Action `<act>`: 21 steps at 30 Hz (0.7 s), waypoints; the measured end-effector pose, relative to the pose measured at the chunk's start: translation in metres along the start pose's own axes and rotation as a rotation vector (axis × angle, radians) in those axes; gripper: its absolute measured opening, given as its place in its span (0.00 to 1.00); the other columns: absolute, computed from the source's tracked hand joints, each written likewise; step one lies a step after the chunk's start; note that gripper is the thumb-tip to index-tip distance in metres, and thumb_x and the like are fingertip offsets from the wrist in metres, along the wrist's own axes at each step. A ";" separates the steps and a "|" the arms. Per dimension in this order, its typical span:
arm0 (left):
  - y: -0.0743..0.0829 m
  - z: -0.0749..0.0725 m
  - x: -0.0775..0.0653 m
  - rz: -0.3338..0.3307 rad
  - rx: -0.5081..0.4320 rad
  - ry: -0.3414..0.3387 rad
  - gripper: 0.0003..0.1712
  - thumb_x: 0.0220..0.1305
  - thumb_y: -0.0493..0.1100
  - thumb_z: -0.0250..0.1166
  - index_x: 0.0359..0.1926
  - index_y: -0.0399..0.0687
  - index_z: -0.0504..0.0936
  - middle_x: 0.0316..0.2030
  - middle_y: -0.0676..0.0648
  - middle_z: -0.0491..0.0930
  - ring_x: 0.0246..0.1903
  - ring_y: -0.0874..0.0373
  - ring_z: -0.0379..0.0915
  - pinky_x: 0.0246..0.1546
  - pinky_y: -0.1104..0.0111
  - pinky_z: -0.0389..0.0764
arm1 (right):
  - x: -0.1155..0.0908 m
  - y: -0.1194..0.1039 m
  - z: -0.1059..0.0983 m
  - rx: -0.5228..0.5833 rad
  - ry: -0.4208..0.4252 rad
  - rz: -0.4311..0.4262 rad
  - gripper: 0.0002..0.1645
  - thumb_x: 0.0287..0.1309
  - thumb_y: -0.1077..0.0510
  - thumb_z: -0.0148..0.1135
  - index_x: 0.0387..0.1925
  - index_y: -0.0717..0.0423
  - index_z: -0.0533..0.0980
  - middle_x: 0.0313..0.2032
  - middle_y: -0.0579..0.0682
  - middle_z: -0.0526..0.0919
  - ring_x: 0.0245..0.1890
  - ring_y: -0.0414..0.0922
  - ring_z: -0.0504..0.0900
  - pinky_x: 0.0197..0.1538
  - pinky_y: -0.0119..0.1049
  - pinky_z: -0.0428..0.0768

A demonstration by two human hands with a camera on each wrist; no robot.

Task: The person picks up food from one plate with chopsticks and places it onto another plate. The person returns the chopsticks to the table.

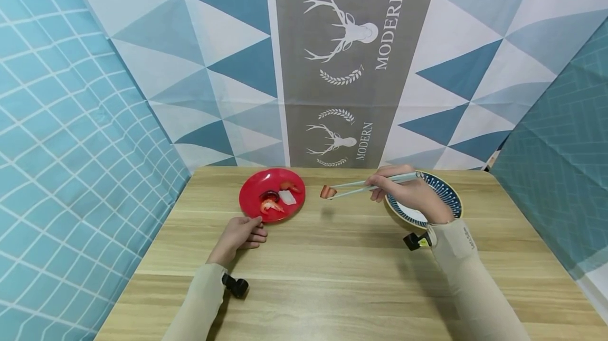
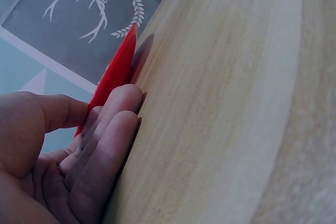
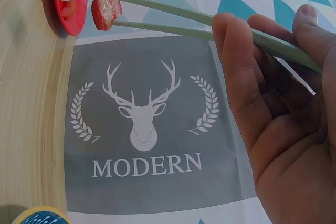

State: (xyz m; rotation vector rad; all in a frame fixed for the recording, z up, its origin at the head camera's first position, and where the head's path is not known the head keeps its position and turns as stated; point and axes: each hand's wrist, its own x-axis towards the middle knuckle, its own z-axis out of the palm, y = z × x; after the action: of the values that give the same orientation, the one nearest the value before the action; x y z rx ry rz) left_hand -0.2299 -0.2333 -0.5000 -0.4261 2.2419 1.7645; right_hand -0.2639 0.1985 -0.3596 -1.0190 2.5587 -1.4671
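My left hand (image 1: 239,235) pinches the near rim of a red plate (image 1: 254,185), thumb on top and fingers beneath. On the plate lie a shrimp (image 1: 272,206), a white piece (image 1: 287,197), a dark curved piece (image 1: 269,196) and an orange-brown piece (image 1: 291,187). My right hand (image 1: 404,191) holds pale green chopsticks (image 3: 168,10). Between their tips is a small reddish food piece (image 3: 106,9) with a pale speckled face, raised above the table right of the red plate. What food it is, I cannot tell.
Behind and below my right hand stands a blue-and-white patterned dish (image 1: 444,193), partly hidden by the hand. The wooden table (image 1: 304,277) meets a patterned cloth backdrop (image 1: 328,87) at its far edge. Hanging blue cloths flank both sides.
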 end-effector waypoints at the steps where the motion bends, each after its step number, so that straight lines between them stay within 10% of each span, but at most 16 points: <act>1: 0.000 0.000 0.000 0.000 0.001 0.000 0.22 0.78 0.52 0.58 0.47 0.34 0.80 0.32 0.45 0.88 0.29 0.58 0.87 0.33 0.67 0.90 | 0.000 0.000 0.000 -0.001 0.001 0.002 0.14 0.76 0.60 0.56 0.43 0.61 0.86 0.30 0.51 0.89 0.29 0.45 0.88 0.36 0.35 0.89; 21: 0.001 0.000 0.001 -0.004 0.007 -0.001 0.22 0.78 0.52 0.58 0.47 0.34 0.80 0.32 0.45 0.88 0.30 0.58 0.87 0.34 0.67 0.90 | 0.006 0.002 0.005 0.022 -0.004 0.009 0.14 0.76 0.58 0.56 0.43 0.60 0.86 0.31 0.54 0.89 0.29 0.47 0.89 0.37 0.41 0.90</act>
State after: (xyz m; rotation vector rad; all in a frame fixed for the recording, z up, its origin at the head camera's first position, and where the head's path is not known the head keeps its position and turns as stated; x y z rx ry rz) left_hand -0.2307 -0.2331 -0.4997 -0.4286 2.2439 1.7541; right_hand -0.2685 0.1923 -0.3620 -1.0046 2.5354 -1.4865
